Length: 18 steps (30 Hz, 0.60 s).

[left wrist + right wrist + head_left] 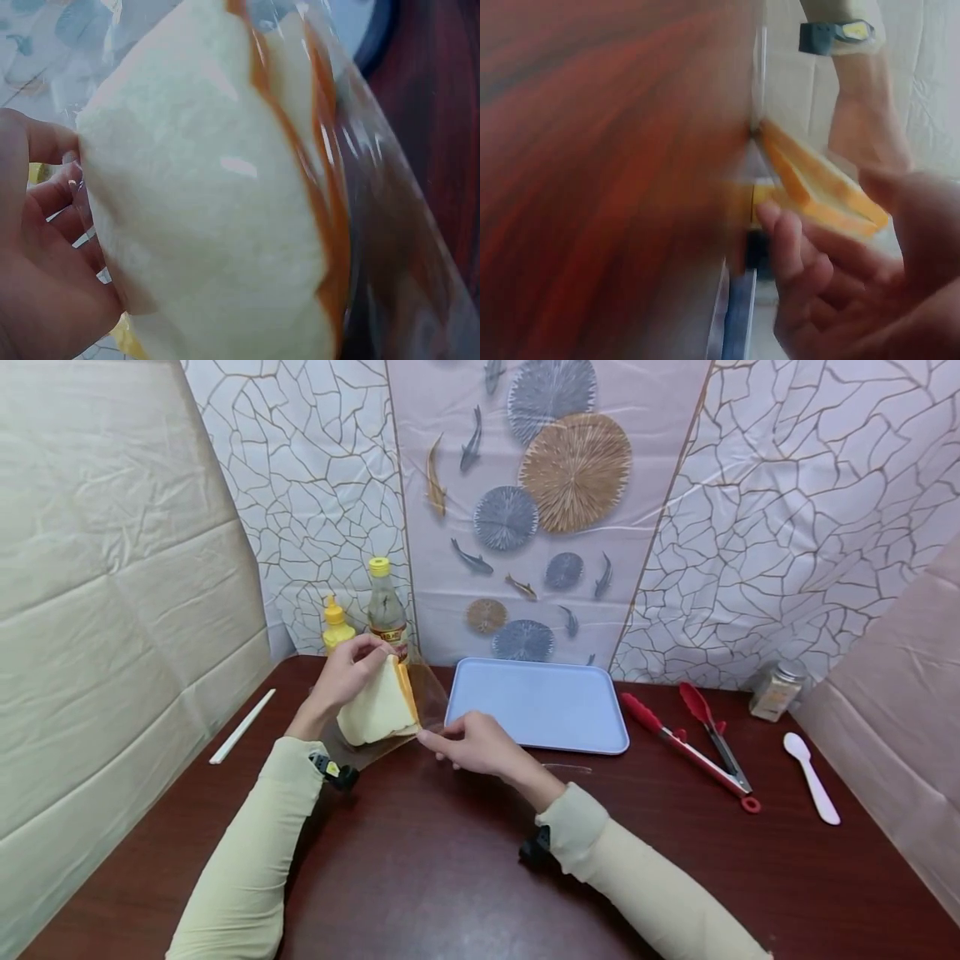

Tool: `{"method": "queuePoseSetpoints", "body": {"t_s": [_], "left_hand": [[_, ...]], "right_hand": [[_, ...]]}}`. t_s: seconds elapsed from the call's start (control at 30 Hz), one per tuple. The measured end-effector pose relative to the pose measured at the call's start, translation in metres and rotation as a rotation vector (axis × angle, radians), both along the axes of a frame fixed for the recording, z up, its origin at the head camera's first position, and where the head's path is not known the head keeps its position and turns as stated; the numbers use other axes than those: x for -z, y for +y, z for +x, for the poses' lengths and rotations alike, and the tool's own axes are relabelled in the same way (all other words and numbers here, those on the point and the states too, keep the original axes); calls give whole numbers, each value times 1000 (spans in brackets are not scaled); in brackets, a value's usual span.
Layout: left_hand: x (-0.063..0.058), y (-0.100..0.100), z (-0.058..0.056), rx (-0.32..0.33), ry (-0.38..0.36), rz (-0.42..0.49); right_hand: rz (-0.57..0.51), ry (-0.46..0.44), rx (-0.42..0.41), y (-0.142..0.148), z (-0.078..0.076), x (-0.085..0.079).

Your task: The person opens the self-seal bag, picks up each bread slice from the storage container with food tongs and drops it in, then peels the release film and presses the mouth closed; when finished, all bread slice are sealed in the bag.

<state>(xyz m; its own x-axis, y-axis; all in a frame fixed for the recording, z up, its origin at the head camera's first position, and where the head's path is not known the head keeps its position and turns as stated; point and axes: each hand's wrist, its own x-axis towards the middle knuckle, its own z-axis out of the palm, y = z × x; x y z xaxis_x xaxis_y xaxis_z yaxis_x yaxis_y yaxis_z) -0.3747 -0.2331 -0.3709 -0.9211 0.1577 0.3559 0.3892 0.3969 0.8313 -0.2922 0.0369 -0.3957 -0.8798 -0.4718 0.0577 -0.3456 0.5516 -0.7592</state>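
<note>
White bread slices (pixel 372 706) with orange-brown crusts stand tilted on the table at the left, inside a clear plastic bag (pixel 431 693). With thumb and fingers my left hand (pixel 349 670) pinches the upper edge of the bread through the film. The left wrist view shows the bread (pixel 202 180) close up, its slices fanned slightly apart at the crust side. At the bread's lower right corner my right hand (pixel 480 745) pinches the bag's edge between thumb and forefinger. Its other fingers (pixel 787 240) are curled loosely; the exact pinch point is hard to see.
Behind the bread stand a yellow squeeze bottle (pixel 337 627) and a glass bottle (pixel 386 610) with a yellow cap. A light blue tray (pixel 536 702) lies at the back. Red-tipped tongs (pixel 701 760), a white spoon (pixel 813 781) and a seasoning jar (pixel 777 692) are rightward; white chopsticks (pixel 242 727) lie left.
</note>
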Motion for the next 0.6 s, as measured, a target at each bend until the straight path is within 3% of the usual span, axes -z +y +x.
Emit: {"method": "queuePoseSetpoints", "body": {"t_s": [0.13,0.33,0.6], "left_hand": [[-4,0,1,6,5,41],[-8,-1,2,-30,-17,63],[-20,0,7,-66,10,238]], "right_hand": [[-81,82,95,-14,-5,2],[-133,149,140,-16,-9,-1],[-334,212,168,-4,-13,-20]]}}
